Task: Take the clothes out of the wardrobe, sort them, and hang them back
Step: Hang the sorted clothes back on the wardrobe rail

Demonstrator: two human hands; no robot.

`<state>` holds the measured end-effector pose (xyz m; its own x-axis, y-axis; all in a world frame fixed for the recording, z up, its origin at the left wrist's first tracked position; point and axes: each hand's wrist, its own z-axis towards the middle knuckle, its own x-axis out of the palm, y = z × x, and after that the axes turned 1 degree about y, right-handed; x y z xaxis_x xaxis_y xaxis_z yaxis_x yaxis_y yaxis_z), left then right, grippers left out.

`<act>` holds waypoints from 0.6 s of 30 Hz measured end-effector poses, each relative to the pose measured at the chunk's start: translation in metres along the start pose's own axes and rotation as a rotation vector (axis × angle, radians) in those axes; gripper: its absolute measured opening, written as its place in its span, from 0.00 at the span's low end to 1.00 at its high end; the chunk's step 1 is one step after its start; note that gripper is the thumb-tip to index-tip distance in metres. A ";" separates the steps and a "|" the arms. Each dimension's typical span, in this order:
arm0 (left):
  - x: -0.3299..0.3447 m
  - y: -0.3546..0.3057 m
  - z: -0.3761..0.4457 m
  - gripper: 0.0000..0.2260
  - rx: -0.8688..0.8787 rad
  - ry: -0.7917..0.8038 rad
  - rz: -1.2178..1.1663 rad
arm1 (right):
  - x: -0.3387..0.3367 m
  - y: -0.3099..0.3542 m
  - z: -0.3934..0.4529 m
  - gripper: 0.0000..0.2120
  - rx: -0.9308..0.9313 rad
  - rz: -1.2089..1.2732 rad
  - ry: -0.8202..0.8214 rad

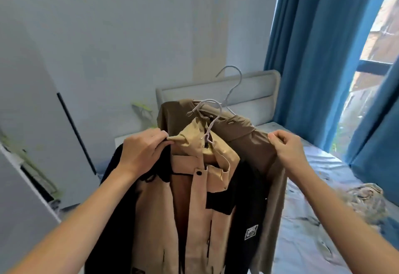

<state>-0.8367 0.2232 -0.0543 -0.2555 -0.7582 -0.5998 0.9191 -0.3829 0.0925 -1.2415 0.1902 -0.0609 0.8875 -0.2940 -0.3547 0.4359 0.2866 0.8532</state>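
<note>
I hold two hung garments up in front of me. The nearer one is a tan and black jacket point(194, 209) with a hood, on a white hanger point(210, 120). Behind it hangs a brown shirt point(254, 144) on a second white hanger point(234, 85) whose hook stands higher. My left hand point(142, 150) grips the jacket's left shoulder by the hood. My right hand point(287, 146) pinches the brown shirt's right shoulder.
A bed point(313, 230) with a pale blue sheet lies behind and to the right, with a grey headboard point(254, 87). A crumpled patterned cloth point(364, 200) lies on it. Blue curtains point(313, 46) frame a window at right. White furniture point(32, 122) stands at left.
</note>
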 end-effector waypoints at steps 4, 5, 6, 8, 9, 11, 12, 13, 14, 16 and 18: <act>0.001 0.076 -0.015 0.22 -0.030 0.003 0.036 | 0.096 0.016 0.021 0.15 -0.019 0.042 0.156; 0.002 0.094 -0.016 0.21 -0.038 0.002 0.049 | 0.117 0.019 0.025 0.15 -0.021 0.057 0.189; 0.003 0.110 -0.017 0.20 -0.049 -0.004 0.058 | 0.136 0.021 0.029 0.15 -0.021 0.071 0.222; 0.009 0.137 -0.020 0.19 -0.076 -0.013 0.058 | 0.169 0.026 0.036 0.13 -0.027 0.085 0.285; 0.014 0.149 -0.022 0.17 -0.086 -0.012 0.056 | 0.183 0.029 0.039 0.13 -0.033 0.083 0.313; 0.023 0.172 -0.025 0.14 -0.105 0.002 0.048 | 0.209 0.034 0.045 0.13 -0.035 0.085 0.374; 0.029 0.184 -0.026 0.14 -0.115 0.010 0.041 | 0.220 0.036 0.049 0.14 -0.037 0.095 0.401; 0.035 0.196 -0.026 0.14 -0.124 0.015 0.038 | 0.231 0.038 0.054 0.14 -0.041 0.103 0.421; 0.042 0.208 -0.027 0.15 -0.129 0.018 0.036 | 0.242 0.038 0.061 0.14 -0.042 0.113 0.436; 0.058 0.229 -0.030 0.18 -0.146 0.028 0.022 | 0.265 0.037 0.078 0.13 -0.048 0.134 0.470; 0.076 0.249 -0.032 0.22 -0.204 0.060 0.030 | 0.290 0.031 0.097 0.13 -0.049 0.149 0.519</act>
<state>-0.6176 0.0872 -0.1024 -0.2140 -0.7330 -0.6457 0.9693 -0.2411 -0.0477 -0.9856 0.0250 -0.1002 0.8918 0.2386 -0.3844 0.2953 0.3367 0.8941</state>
